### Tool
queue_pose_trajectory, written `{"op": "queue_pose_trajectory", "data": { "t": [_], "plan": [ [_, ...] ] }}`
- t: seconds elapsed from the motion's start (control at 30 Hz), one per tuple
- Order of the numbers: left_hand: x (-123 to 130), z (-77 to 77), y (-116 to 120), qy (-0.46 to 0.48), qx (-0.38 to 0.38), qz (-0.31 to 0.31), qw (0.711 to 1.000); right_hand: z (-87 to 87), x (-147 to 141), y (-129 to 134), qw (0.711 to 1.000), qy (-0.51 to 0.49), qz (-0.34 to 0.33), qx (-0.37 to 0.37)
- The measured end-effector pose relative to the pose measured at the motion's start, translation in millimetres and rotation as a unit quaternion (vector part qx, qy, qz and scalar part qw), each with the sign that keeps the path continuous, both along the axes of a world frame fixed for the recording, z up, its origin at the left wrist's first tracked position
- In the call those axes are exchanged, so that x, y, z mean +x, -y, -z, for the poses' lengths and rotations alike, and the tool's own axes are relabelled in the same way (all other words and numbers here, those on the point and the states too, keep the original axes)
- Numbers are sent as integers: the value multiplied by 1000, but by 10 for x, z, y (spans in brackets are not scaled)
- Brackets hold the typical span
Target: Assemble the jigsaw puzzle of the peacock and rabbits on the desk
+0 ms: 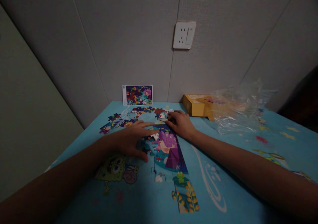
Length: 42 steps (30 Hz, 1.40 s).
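Partly joined puzzle pieces [171, 151] form a purple and teal picture in the middle of the blue patterned cloth. Over their left edge is my left hand [134, 138], its fingers spread and nothing held. My right hand [180, 123] rests at the top of the joined part, thumb and fingers pinched on a small puzzle piece [162, 119]. Loose and part-joined pieces [114, 117] lie beyond my left hand, and more [142, 110] lie farther back.
A picture card [137, 95] leans on the wall at the back. Right of it sits an open yellow box [198, 105], with a crumpled clear plastic bag [236, 108] against it. A white socket [184, 35] is on the wall.
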State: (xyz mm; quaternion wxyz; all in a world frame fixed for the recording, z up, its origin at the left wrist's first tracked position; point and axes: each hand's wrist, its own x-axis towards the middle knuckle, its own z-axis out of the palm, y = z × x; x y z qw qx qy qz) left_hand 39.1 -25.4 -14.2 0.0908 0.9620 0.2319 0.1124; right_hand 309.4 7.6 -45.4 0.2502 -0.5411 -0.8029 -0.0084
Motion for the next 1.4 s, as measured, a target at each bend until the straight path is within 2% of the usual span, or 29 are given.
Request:
{"op": "queue_pose_trajectory", "data": {
  "t": [0.13, 0.5, 0.77, 0.93, 1.0, 1.13, 1.23, 1.3, 1.4],
  "plan": [
    [7, 21, -5, 6, -15, 4, 1000, -3, 2, -1, 1000, -10, -4, 2],
    [44, 44, -36, 72, 5, 25, 997, -45, -12, 63, 998, -40, 1, 37],
    [102, 60, -57, 154, 51, 7, 987, -32, 21, 34, 997, -34, -53, 50],
    [119, 60, -87, 174, 80, 5, 981, -28, 10, 41, 994, 32, -104, 26],
    [118, 61, -97, 167, 92, 6, 982, -25, -1, 49, 994, 54, -92, 17],
    [95, 71, -126, 156, 127, 6, 980, -11, -17, 45, 998, 59, -20, -7],
    [56, 70, -160, 169, 162, 4, 972, 2, -10, 18, 999, 41, -18, -20],
    [21, 59, -184, 184, 201, -13, 962, 8, 2, -2, 999, 23, -25, -23],
    [-42, 39, -233, 216, 272, -96, 933, 14, 20, -24, 999, 4, -29, -21]
  ]
}}
